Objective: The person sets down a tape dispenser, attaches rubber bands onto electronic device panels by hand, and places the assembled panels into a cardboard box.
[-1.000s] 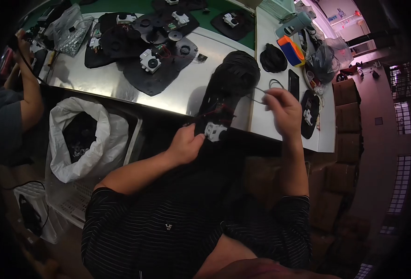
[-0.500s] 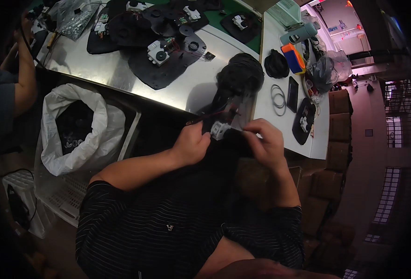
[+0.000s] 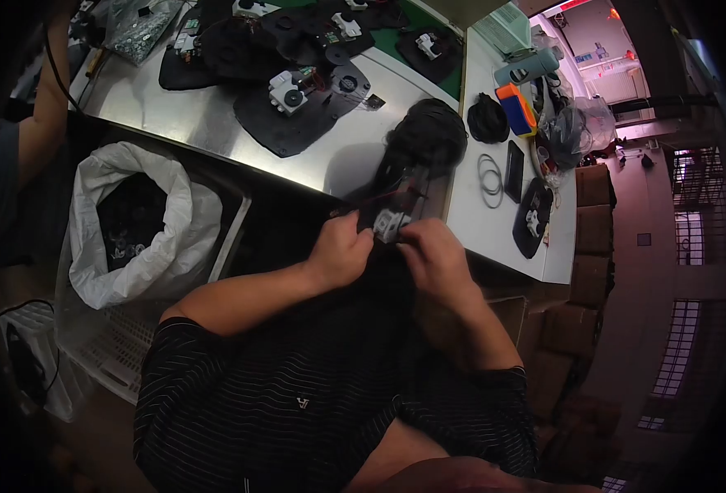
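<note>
A dark panel with a white plastic module [image 3: 390,224] on it is held in front of me at the bench edge. My left hand [image 3: 342,251] is closed on the panel's left side, thumb near the module. The fingers of my right hand [image 3: 437,256] are pinched together at the module's right side; what they grip is too small to make out. Thin red wires run just above the module. Beyond my hands, a round bundle in black plastic [image 3: 428,131] sits at the bench edge.
Similar dark panels with white modules [image 3: 287,93] lie on the metal bench [image 3: 165,111]. A white sack [image 3: 178,205] stands in a crate at left. Beside it is another person's arm [image 3: 46,115]. On the right shelf are cable coils [image 3: 491,181], a phone-like slab [image 3: 514,171] and a bottle [image 3: 530,66].
My right hand has moved left, from beside the module up against its right side. My left hand keeps its grip. The camera view has shifted slightly.
</note>
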